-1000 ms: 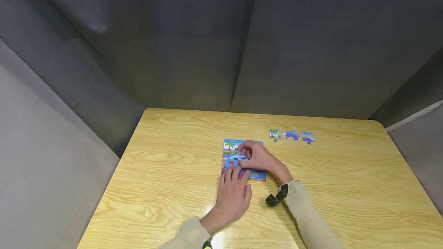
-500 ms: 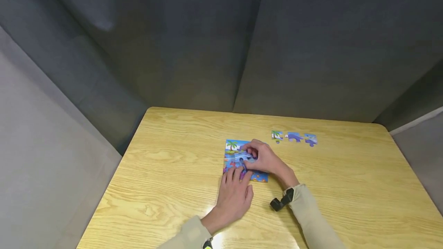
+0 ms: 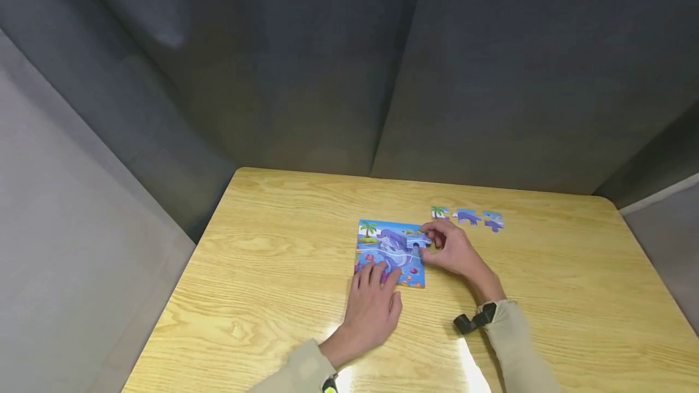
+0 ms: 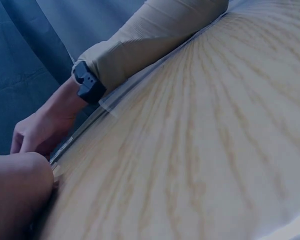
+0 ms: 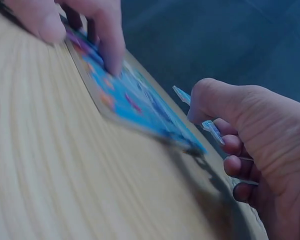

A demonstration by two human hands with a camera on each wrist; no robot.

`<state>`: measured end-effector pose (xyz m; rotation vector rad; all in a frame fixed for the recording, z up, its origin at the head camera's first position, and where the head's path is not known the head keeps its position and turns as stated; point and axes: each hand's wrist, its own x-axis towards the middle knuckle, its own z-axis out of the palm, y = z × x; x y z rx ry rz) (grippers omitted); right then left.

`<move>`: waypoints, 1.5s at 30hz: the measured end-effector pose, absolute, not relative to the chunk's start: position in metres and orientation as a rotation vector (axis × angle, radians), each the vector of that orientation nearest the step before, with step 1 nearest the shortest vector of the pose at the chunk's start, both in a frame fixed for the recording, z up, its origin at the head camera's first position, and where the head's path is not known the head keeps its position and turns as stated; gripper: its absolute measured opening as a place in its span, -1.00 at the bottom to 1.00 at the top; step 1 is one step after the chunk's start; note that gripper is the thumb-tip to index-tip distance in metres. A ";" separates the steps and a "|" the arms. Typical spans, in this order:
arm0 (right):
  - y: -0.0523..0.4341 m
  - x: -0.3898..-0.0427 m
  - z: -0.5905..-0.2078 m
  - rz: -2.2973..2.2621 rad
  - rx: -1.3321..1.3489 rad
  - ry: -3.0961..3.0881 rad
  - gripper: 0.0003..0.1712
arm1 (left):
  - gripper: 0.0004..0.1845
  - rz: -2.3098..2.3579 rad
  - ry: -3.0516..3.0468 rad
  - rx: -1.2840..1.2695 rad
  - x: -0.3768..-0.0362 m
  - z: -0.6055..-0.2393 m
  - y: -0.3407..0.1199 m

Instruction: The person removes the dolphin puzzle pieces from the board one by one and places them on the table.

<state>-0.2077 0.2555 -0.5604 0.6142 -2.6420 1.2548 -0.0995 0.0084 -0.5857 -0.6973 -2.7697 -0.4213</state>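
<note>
A jigsaw picture board (image 3: 368, 249) with dolphins, a palm tree and blue water lies on the table. Along its near edge rest the fingers of my left hand (image 3: 371, 308), fairly straight and spread. My right hand (image 3: 457, 252) pinches a light-blue puzzle piece (image 3: 415, 240) between thumb and fingers; in the head view it overlaps the board's right side. From the right wrist view, that puzzle piece (image 5: 212, 132) is held above the surface, partly hidden by the thumb. The left wrist view shows mostly bare table and the right forearm.
Behind the right hand, three loose pieces lie in a row: a palm-tree piece (image 3: 438, 211), a dolphin piece (image 3: 467, 217) and another blue-purple piece (image 3: 494, 221). The wooden table (image 3: 262, 247) ends at a dark curtain (image 3: 306, 77) at the back.
My right hand has moved right from the board's middle to its right edge, carrying the puzzle piece and uncovering the dolphin picture. The left hand stays on the board's near edge.
</note>
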 end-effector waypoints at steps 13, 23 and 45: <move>0.304 -0.210 -0.573 1.130 0.428 -2.666 -0.57 | -0.50 -0.373 -2.791 -0.697 -0.100 -0.587 0.009; 0.305 -0.209 -0.577 1.074 0.429 -2.706 -0.62 | -0.50 -0.381 -2.780 -0.700 -0.099 -0.587 0.008; 0.304 -0.210 -0.578 1.041 0.418 -2.666 -0.60 | -0.50 -0.414 -2.798 -0.705 -0.099 -0.586 0.005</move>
